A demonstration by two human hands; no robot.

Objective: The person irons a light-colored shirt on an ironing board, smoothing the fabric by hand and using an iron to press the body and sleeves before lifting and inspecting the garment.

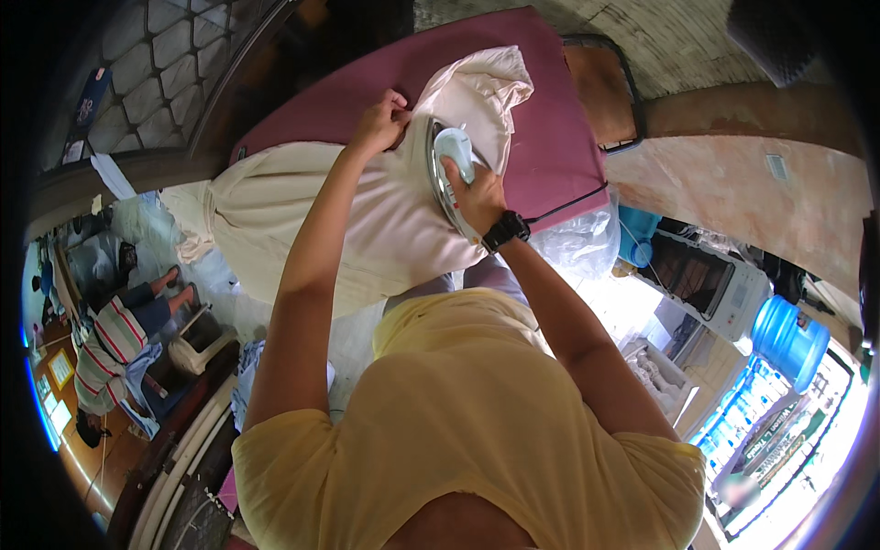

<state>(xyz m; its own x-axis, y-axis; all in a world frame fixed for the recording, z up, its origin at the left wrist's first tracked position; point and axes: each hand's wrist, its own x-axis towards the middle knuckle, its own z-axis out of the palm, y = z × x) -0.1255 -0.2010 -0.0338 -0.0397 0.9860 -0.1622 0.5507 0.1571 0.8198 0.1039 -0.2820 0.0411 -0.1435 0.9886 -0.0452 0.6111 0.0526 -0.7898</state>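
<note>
A cream garment [357,215] is spread over a maroon padded ironing board [559,119], its near part hanging in folds over the board's edge. My right hand [479,197], with a black watch on the wrist, is closed round the handle of a clothes iron [452,147]. The iron's soleplate rests on the garment, pointing away from me. To its left, my left hand [379,126] has bent fingers at the garment's far edge and seems to pinch the cloth there. A bunched end of the garment lies beyond the iron.
The iron's black cord [568,206] runs right across the board. Clear plastic wrapping [582,240] is beside the board. Farther right are a white appliance [733,298] and a blue water jug [790,341]. A person in a striped shirt [110,353] sits at the far left, near a stool [202,348].
</note>
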